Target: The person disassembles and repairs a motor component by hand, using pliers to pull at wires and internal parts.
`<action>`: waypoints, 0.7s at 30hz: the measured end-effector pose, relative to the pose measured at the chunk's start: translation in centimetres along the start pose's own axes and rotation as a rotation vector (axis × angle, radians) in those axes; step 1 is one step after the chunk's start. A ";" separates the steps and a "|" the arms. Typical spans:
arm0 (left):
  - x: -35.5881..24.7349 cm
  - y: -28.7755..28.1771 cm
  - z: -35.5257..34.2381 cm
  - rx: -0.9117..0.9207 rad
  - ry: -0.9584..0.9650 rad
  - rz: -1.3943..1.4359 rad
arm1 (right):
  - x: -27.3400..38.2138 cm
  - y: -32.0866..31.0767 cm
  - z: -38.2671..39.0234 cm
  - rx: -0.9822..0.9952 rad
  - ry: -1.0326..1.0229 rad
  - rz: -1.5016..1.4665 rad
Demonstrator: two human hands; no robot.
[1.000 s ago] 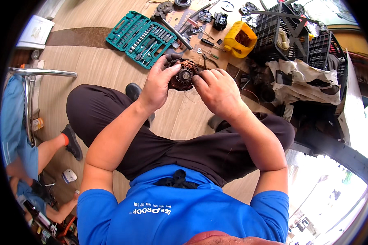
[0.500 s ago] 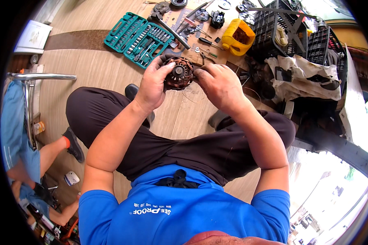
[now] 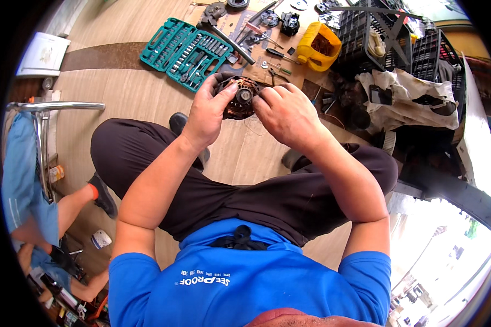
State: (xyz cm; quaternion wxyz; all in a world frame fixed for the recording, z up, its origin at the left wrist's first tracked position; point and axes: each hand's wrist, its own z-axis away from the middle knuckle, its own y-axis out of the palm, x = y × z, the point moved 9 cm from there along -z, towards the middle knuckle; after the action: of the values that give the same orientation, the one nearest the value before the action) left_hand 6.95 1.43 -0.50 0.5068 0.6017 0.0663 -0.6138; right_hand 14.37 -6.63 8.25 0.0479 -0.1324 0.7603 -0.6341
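My left hand (image 3: 210,106) holds a round motor part (image 3: 238,103) with copper windings and a dark centre, thumb over its face. My right hand (image 3: 283,114) has its fingers closed at the part's right edge; whether a wire is between them is too small to tell. A thin loose wire (image 3: 252,131) hangs below the part. Just beyond my hands are an open teal socket set (image 3: 186,54), pliers (image 3: 278,77), screwdrivers (image 3: 278,56) and several metal parts (image 3: 270,19) on cardboard (image 3: 240,16).
A yellow cut jug (image 3: 317,46), black crates (image 3: 365,32) and a stained cloth (image 3: 403,98) sit at the right. A chrome tube frame (image 3: 57,106) is at the left. Other people's legs and arms (image 3: 71,212) show at lower left. My bent legs (image 3: 136,152) are below my hands.
The motor part has shifted and turned slightly between my hands, and my right fingers have moved a little on its edge. The surroundings have shifted slightly in view.
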 end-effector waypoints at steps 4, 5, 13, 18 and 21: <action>-0.2 0.3 0.1 0.036 -0.033 0.067 | -0.9 -1.0 0.1 -0.050 0.004 -0.012; -0.2 0.1 0.0 0.025 -0.038 0.080 | -1.4 -1.0 0.2 -0.062 0.028 -0.035; -0.1 0.4 -0.3 0.075 -0.092 0.241 | -4.0 -0.1 1.2 -0.040 0.209 -0.343; 0.7 0.9 -0.2 0.219 -0.212 0.326 | -4.4 -0.9 1.1 -0.183 0.222 -0.581; 1.1 0.9 -0.2 0.200 -0.237 0.348 | -4.9 -0.2 0.9 -0.128 0.275 -0.719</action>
State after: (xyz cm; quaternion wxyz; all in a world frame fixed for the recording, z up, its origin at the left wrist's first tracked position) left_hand 7.97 0.50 -0.98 0.5470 0.5748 -0.1595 -0.5873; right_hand 19.33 -6.25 7.83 -0.2881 -0.3069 0.7028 -0.5735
